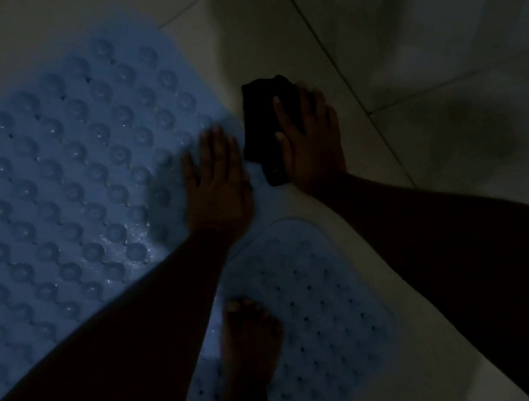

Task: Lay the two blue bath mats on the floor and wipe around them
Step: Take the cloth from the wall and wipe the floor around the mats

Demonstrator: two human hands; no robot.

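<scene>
On the floor lie the big mat and, nearer, the small mat. The left hand presses the big mat's edge, fingers straight. The right hand lies flat on the cloth beside it. Best: even pressure, tracing the edge.

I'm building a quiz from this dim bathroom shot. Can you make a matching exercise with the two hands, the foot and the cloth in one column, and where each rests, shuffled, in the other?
Column one:
1. left hand
2. right hand
3. bare foot
4. dark cloth

Column two:
A. on the smaller blue mat
B. on the tile floor beside the larger blue mat
C. pressed flat on the dark cloth
D. on the edge of the larger blue mat

Pairs: 1-D, 2-C, 3-A, 4-B
</scene>
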